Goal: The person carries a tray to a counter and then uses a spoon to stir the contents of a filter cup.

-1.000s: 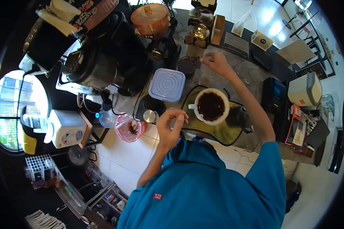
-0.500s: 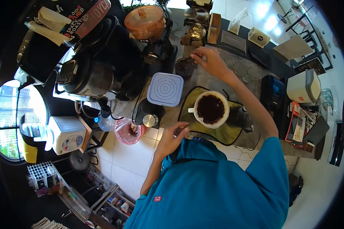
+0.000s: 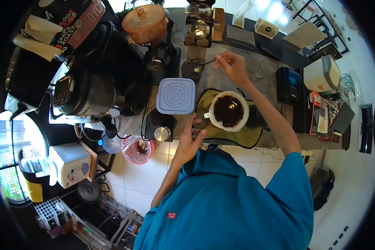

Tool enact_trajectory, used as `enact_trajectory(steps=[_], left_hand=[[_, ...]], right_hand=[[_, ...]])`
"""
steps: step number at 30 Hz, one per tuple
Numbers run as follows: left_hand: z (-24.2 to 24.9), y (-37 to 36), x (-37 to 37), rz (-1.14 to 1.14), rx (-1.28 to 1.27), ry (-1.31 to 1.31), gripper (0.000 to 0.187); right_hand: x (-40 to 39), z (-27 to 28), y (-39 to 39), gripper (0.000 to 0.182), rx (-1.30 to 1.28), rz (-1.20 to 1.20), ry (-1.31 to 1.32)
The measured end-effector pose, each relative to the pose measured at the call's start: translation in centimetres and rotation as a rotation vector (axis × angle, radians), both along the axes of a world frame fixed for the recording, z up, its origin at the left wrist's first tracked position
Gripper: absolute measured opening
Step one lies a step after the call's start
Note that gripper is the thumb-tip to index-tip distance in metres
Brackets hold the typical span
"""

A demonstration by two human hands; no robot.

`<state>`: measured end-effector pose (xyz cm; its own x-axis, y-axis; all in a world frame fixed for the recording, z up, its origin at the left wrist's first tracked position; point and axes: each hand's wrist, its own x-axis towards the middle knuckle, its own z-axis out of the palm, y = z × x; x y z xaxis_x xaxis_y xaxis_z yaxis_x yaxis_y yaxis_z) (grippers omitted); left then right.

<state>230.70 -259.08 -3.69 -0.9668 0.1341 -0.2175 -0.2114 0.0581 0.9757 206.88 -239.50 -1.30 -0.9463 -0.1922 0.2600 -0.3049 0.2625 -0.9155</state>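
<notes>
My right hand (image 3: 232, 66) is closed in a pinch on the thin handle of a spoon (image 3: 210, 61). The spoon's far end reaches a dark round cup (image 3: 191, 70), whose contents I cannot make out. Nearer to me, a white coffee dripper (image 3: 211, 115) with a side handle holds a paper filter and dark wet coffee (image 3: 228, 111). It sits on an olive-green mat (image 3: 221, 134) with black edging. My left hand (image 3: 190, 141) is open, fingers spread, by the counter's front edge, just below a blue-lidded square container (image 3: 176, 96).
A grinder with an orange-lidded hopper (image 3: 143, 25) stands behind the container. Left of it is a black scale-like device with a metal knob (image 3: 162, 133). My right forearm partly covers a dark object beside the dripper. A pink basket (image 3: 138, 150) stands on the floor.
My right hand has drawn back to the right from the dark cup, and the spoon handle now shows. My left hand has risen toward the mat, its fingers spreading. The view has shifted slightly.
</notes>
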Motion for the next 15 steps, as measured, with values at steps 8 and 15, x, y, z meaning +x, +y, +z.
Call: enact_trajectory(steps=[8,15], left_hand=[[0.4,0.3,-0.7,-0.021,-0.029,0.142,0.077],[-0.7,1.4,-1.7,-0.015,0.293,0.077,0.072]], right_hand=[[0.1,0.1,1.3,0.018,-0.357,-0.123,-0.259],[8.4,9.0,4.0,0.018,-0.524,-0.143,-0.215]])
